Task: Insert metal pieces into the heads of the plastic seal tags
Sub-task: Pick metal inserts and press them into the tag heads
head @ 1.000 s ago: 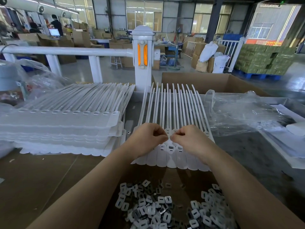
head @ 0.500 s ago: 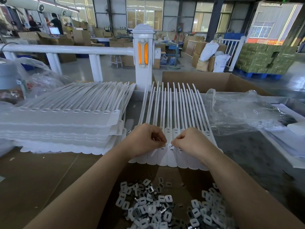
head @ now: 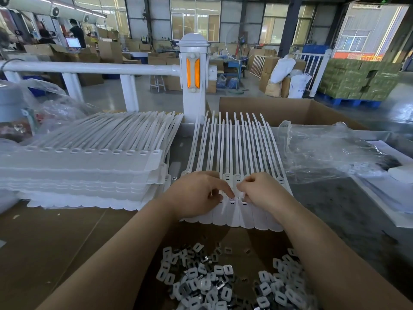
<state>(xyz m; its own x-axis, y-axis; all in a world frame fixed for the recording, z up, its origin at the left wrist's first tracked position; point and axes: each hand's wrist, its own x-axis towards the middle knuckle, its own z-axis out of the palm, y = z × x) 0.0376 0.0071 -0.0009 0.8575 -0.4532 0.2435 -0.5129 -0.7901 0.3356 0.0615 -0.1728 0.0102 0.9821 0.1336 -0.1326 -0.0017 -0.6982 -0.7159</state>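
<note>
A sheet of white plastic seal tags [head: 232,142] lies flat in front of me, straps pointing away and heads near my hands. My left hand [head: 196,193] rests on the heads with fingers curled, its index fingertip on a head near the middle; a thin light sliver shows between thumb and fingers. My right hand [head: 261,191] pinches thumb and forefinger down on the neighbouring head; what it pinches is hidden. A pile of small metal pieces [head: 212,283] lies on the brown cardboard between my forearms.
A tall stack of tag sheets [head: 78,166] stands to the left. Crumpled clear plastic bags [head: 330,153] lie to the right, an open cardboard box [head: 290,108] stands behind, and a white railing post [head: 193,81] rises beyond the table.
Both hands have slid a little toward me along the tag heads. The left index finger now reaches to the middle head, close to the right hand's pinch.
</note>
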